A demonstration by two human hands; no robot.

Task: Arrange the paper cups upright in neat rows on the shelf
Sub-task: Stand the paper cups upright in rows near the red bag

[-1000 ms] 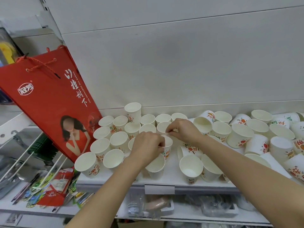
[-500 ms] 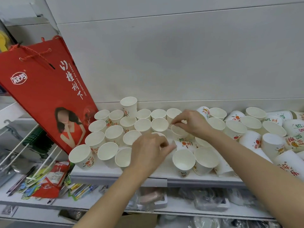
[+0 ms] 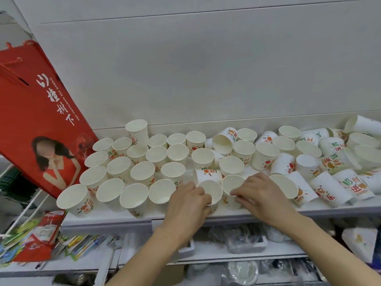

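Observation:
White paper cups with fruit prints cover the white shelf [image 3: 115, 218]. On the left they stand upright in rows [image 3: 132, 172]; on the right lies a jumbled pile of tipped cups [image 3: 329, 162]. At the front edge, my left hand [image 3: 186, 201] grips an upright cup [image 3: 210, 190]. My right hand [image 3: 257, 193] holds the rim of the neighbouring upright cup [image 3: 232, 183]. One cup [image 3: 208, 174] lies on its side just behind them.
A red paper gift bag [image 3: 41, 120] leans at the shelf's left end. Below are lower shelves with plastic-wrapped goods [image 3: 241, 242] and colourful packets [image 3: 41, 234] at the left. A white back panel rises behind the cups.
Both hands have come forward from the middle rows to the front edge and now hold two cups there. The view has tilted down and closer.

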